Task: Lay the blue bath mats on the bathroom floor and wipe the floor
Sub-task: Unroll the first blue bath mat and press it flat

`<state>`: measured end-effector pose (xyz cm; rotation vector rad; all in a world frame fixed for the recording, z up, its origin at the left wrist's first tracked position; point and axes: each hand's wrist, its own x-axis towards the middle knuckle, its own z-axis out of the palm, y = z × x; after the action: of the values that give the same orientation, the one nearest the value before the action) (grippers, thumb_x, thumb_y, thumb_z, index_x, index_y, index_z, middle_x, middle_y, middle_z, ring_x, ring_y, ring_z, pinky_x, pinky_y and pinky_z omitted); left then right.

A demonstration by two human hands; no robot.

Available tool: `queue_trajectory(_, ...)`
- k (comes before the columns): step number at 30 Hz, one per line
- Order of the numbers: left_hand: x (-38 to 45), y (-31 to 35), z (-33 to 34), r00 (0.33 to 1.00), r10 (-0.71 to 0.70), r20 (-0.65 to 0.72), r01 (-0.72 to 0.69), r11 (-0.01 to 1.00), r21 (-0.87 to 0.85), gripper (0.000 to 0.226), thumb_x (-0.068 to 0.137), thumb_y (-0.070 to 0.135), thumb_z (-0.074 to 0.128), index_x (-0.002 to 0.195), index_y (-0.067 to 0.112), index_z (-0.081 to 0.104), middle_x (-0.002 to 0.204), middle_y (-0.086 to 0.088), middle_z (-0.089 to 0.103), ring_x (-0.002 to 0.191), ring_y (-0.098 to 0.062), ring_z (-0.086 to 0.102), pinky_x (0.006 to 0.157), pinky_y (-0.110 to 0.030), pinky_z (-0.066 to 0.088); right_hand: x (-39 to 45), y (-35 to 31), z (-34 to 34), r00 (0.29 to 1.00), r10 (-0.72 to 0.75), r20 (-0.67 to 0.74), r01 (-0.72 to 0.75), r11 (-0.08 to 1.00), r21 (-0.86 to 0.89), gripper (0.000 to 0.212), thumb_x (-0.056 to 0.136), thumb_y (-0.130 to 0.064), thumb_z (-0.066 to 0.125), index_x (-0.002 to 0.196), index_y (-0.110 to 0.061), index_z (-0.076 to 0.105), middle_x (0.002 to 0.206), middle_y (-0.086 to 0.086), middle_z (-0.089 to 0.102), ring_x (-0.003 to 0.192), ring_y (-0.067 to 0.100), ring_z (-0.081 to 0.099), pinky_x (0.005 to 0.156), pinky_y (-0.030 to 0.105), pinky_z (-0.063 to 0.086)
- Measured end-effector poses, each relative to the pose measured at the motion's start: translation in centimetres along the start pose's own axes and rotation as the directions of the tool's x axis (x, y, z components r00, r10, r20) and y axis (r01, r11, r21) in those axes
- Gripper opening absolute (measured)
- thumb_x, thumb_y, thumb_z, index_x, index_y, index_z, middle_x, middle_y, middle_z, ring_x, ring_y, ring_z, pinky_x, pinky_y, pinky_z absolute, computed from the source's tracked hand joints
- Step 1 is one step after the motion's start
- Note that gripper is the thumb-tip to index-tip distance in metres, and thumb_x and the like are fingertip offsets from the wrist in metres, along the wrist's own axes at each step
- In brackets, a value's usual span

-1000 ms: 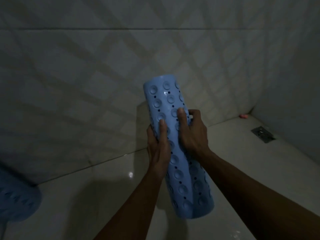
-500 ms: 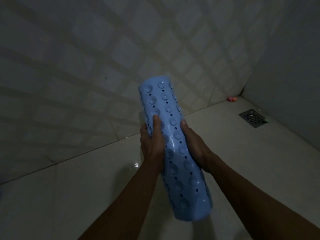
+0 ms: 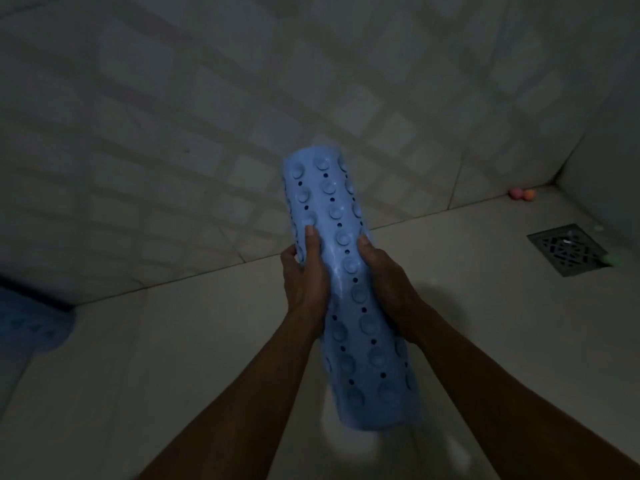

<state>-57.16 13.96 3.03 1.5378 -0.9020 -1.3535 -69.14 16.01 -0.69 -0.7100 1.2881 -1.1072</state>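
STATUS. Rolled blue bath mat (image 3: pixel 349 292) is held in the air at frame centre, above the floor (image 3: pixel 194 358), long axis running from upper centre down to lower right. It is still a tight tube, suction cups facing out. Left hand (image 3: pixel 304 278) grips the roll's left side, thumb laid up along it. Right hand (image 3: pixel 388 282) grips the right side, fingers wrapped behind and out of view. Both hands sit approx. at mid-length.

A second blue mat (image 3: pixel 34 327) shows at the left edge, blurred; can't tell if it lies flat.

STEP IN HAND (judged): unroll and lay mat no. 1.
1. Find the free edge of the roll; it isn't visible from here.
2. Lower the roll to the floor parallel to the wall (image 3: pixel 207 116).
3. Pin the free edge w/ one hand and roll the tube away w/ the other.
4. Cups should end face down, so check the orientation before pressing.
5. Press from centre outward so the cups seat.

CAUTION. Keep clear of the drain grate (image 3: pixel 568 249) at right and the two small balls (image 3: pixel 522 194) in the upper-right corner. Mat will likely spring back into a curl.

MARKINGS. No brand, label or text legible; light is too dim.
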Motion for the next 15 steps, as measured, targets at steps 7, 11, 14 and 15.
queue_trajectory(7, -2.7, 0.3, 1.3, 0.999, -0.029, -0.037, 0.029, 1.000, 0.008, 0.088, 0.074, 0.083, 0.055, 0.138, 0.023, 0.046, 0.118, 0.002, 0.066, 0.102, -0.018, 0.068, 0.094, -0.043, 0.055, -3.8, -1.6, -1.4, 0.998, -0.027, -0.059, 0.020, 0.993, -0.115, 0.081, 0.066, -0.095, 0.043, 0.116, -0.037, 0.070, 0.112, -0.011, 0.072, 0.101, 0.012, 0.069, 0.094, 0.037, 0.053)
queue_trajectory(11, -3.2, 0.4, 0.6, 0.999, -0.041, -0.016, 0.041, 0.999, -0.034, 0.082, 0.075, 0.081, 0.057, 0.132, 0.023, 0.051, 0.117, 0.001, 0.066, 0.101, -0.019, 0.068, 0.092, -0.044, 0.057, -5.7, -2.6, -0.8, 0.991, -0.050, -0.122, 0.026, 0.981, -0.195, 0.080, 0.067, -0.095, 0.044, 0.112, -0.033, 0.071, 0.108, -0.008, 0.073, 0.097, 0.013, 0.070, 0.093, 0.038, 0.055)
queue_trajectory(14, -3.1, 0.2, -0.1, 0.999, 0.010, 0.038, -0.004, 0.991, -0.132, 0.076, 0.078, 0.077, 0.060, 0.123, 0.016, 0.065, 0.112, -0.004, 0.073, 0.096, -0.022, 0.072, 0.086, -0.043, 0.060, -7.3, -3.7, 0.1, 0.982, -0.056, -0.180, 0.012, 0.971, -0.239, 0.076, 0.072, -0.090, 0.046, 0.106, -0.027, 0.072, 0.104, -0.005, 0.073, 0.095, 0.014, 0.070, 0.092, 0.036, 0.056)
queue_trajectory(15, -2.9, 0.1, -0.2, 0.998, 0.020, 0.060, -0.011, 0.989, -0.146, 0.078, 0.075, 0.078, 0.060, 0.120, 0.015, 0.068, 0.111, -0.005, 0.074, 0.095, -0.022, 0.073, 0.084, -0.043, 0.061, -7.7, -4.2, 0.4, 0.975, -0.060, -0.213, 0.003, 0.966, -0.260, 0.076, 0.072, -0.090, 0.046, 0.106, -0.026, 0.071, 0.103, -0.004, 0.072, 0.094, 0.015, 0.069, 0.093, 0.036, 0.055)
